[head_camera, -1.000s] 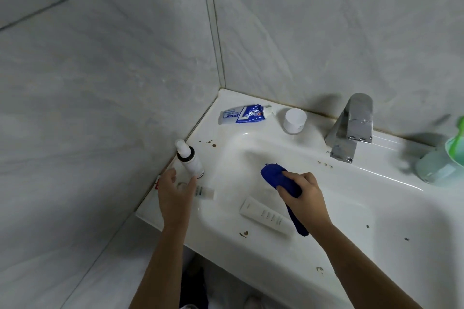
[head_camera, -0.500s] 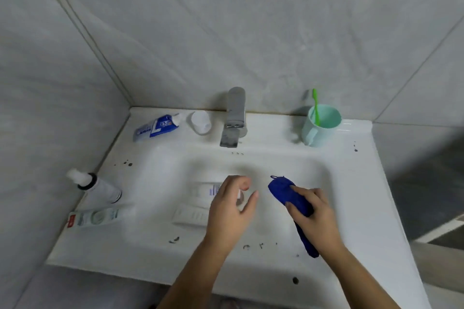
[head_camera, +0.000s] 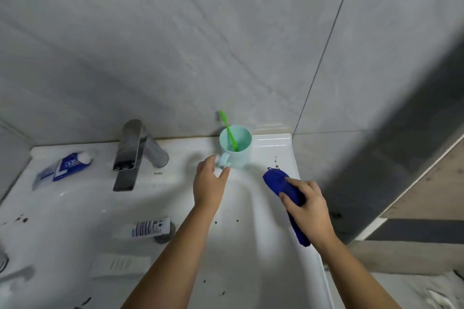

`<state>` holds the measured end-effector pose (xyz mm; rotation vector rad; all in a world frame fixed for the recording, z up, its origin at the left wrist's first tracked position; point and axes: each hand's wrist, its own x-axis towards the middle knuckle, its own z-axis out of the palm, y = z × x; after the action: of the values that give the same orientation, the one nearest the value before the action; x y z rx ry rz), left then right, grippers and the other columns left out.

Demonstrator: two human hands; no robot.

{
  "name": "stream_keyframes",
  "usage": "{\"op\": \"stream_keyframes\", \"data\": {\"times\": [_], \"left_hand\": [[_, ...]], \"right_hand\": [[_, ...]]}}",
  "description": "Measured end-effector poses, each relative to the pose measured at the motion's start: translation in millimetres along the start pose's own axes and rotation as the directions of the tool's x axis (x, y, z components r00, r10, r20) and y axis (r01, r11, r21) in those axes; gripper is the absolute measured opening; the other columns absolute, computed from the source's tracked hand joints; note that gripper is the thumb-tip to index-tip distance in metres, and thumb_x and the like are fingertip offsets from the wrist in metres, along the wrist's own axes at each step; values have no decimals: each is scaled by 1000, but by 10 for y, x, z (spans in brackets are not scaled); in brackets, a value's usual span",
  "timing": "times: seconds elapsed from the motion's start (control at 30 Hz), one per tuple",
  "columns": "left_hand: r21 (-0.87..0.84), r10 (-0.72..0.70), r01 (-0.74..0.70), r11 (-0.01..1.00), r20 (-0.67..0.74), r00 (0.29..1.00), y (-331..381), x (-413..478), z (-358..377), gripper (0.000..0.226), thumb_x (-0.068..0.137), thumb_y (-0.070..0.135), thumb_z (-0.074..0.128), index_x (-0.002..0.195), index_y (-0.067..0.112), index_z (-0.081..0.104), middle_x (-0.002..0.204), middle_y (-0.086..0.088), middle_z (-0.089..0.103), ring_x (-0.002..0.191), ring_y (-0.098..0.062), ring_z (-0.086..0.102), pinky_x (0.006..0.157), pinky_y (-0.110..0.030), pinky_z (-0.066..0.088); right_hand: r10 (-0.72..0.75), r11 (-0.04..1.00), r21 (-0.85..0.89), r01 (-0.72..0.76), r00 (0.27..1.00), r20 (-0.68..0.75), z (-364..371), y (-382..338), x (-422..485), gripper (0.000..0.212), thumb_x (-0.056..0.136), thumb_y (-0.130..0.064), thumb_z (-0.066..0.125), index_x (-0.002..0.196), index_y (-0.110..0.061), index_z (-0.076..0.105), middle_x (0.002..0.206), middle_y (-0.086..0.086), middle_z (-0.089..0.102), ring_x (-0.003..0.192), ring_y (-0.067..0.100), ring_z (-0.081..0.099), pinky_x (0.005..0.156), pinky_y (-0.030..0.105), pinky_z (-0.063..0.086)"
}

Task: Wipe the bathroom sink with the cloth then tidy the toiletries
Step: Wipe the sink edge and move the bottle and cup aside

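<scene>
The white sink carries brown spots on its rim and basin. My right hand grips a folded blue cloth over the right rim. My left hand is open, its fingertips right at the handle of a mint cup that holds a green toothbrush. A blue and white toothpaste tube lies on the back left ledge. Two white tubes lie in the basin, one with blue print, one plain.
A chrome tap juts out over the basin at the back. Grey tiled walls close in behind and on the left. A brown spot sits on the rim by the cloth. Right of the sink the floor drops away.
The view has swung right. My left hand left the tubes in the basin and reached up to the cup's handle. My right hand carried the cloth from the basin to the right rim.
</scene>
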<state>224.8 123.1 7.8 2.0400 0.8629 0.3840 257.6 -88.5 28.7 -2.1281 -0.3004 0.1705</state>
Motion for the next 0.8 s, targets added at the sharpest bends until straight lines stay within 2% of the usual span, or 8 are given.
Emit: {"op": "stream_keyframes", "data": {"times": [0.07, 0.17, 0.3, 0.37, 0.53, 0.67, 0.73, 0.8], "left_hand": [[3, -10, 10, 1000, -14, 1000, -3, 108, 110, 31, 85, 21, 65, 112, 10, 59, 107, -6, 59, 91, -22, 58, 78, -30, 47], [-43, -50, 48, 998, -38, 998, 5, 156, 164, 10, 85, 15, 64, 91, 7, 64, 82, -5, 63, 78, -23, 58, 60, -25, 39], [-121, -125, 120, 985, -30, 992, 9, 57, 79, 10, 82, 17, 68, 76, 15, 60, 72, 5, 60, 72, -16, 56, 59, -18, 39], [-129, -137, 134, 983, -20, 990, -19, -93, -44, 12, 81, 19, 70, 74, 19, 60, 72, 12, 60, 71, -10, 56, 60, -16, 40], [-125, -141, 138, 983, -12, 990, -251, -747, -461, 20, 77, 12, 71, 70, 25, 59, 70, 11, 62, 61, 4, 57, 56, -7, 38], [-112, -159, 159, 981, 10, 987, -577, -1121, -786, 17, 75, 11, 73, 75, 24, 62, 75, 3, 67, 69, -7, 62, 68, -25, 48], [-93, -178, 177, 980, -7, 984, -729, -1244, -993, 13, 75, 13, 73, 77, 21, 64, 76, 3, 68, 70, -8, 61, 67, -24, 47], [-54, -156, 153, 987, -40, 987, -879, -1345, -1227, 9, 75, 15, 74, 81, 16, 67, 73, 3, 66, 66, -5, 58, 64, -17, 42]], "right_hand": [[-8, 1000, 8, 8, 1000, 19, -11, 31, 133, 36, 80, -14, 69, 114, -18, 61, 95, -2, 50, 86, -2, 52, 73, -4, 32], [-14, 1000, 20, 13, 999, 41, -2, 42, 243, 35, 80, -14, 69, 114, -18, 61, 96, -2, 50, 86, -3, 52, 73, -4, 33], [-13, 1000, 26, 11, 998, 65, 39, 25, 225, 34, 80, -15, 68, 113, -18, 61, 97, -2, 50, 87, -1, 53, 71, -3, 34], [-18, 1000, 27, 16, 997, 69, 68, -10, 164, 34, 81, -15, 68, 114, -18, 61, 98, -3, 50, 87, -1, 52, 70, 0, 36], [-26, 999, 39, 23, 996, 91, 276, -143, -158, 34, 81, -14, 68, 114, -17, 61, 100, -2, 52, 88, -2, 52, 71, 4, 37], [-13, 998, 69, 5, 994, 113, 569, -259, -484, 34, 81, -14, 67, 115, -18, 61, 103, 0, 53, 89, -3, 52, 76, 8, 39], [-5, 998, 68, -4, 990, 138, 739, -338, -634, 34, 82, -14, 67, 116, -19, 60, 103, 1, 52, 88, -2, 52, 71, 6, 37], [-3, 998, 68, -8, 987, 160, 919, -428, -769, 34, 82, -15, 67, 116, -19, 60, 103, 0, 52, 87, -1, 52, 70, 6, 37]]}}
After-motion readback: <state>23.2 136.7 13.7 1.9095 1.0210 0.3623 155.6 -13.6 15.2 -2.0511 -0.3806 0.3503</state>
